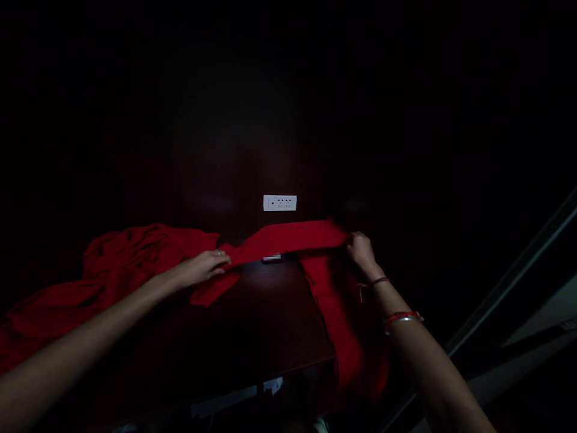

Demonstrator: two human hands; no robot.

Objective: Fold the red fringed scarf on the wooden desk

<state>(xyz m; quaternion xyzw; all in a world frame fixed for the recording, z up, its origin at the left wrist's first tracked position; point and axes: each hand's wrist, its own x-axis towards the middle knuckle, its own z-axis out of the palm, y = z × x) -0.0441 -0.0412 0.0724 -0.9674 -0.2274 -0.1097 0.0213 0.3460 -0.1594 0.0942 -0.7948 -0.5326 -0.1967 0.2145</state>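
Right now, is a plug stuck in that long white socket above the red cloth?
No, the long white rectangular socket shows its small dark holes uncovered, with no plug or cord.

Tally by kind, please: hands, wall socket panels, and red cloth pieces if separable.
Hands: 2 (left hand, right hand)
White socket panel: 1
Red cloth: not counted, cannot tell whether one piece or several
Total: 3

The red cloth [288, 238] is cut off at left, and shadow obscures objects [234, 400] below the tabletop [288, 319].
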